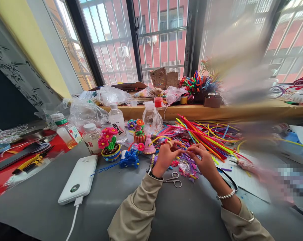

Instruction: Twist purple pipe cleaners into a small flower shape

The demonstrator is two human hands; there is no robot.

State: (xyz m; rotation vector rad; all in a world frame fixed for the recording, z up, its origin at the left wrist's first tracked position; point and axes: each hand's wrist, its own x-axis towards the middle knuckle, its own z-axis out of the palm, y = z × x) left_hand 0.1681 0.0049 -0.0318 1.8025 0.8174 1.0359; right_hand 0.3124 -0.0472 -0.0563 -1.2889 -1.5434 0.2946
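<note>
My left hand (pixel 166 156) and my right hand (pixel 203 160) meet over the grey table (pixel 116 207), fingers pinched together on a thin pipe cleaner (pixel 184 151) between them. A yellow loop sits round a left finger. Small scissors (pixel 174 179) lie just below my hands. A heap of coloured pipe cleaners (pixel 204 134) spreads behind and to the right. Pink and purple scraps (pixel 188 169) lie under my hands.
A white power bank (pixel 78 179) with its cable lies at the left. Pipe-cleaner flower pots (pixel 108 144), a blue figure (pixel 129 160), bottles (pixel 117 122) and plastic bags (pixel 87 112) stand behind. A window ledge (pixel 216 112) holds more craft items. A blurred person is at the right.
</note>
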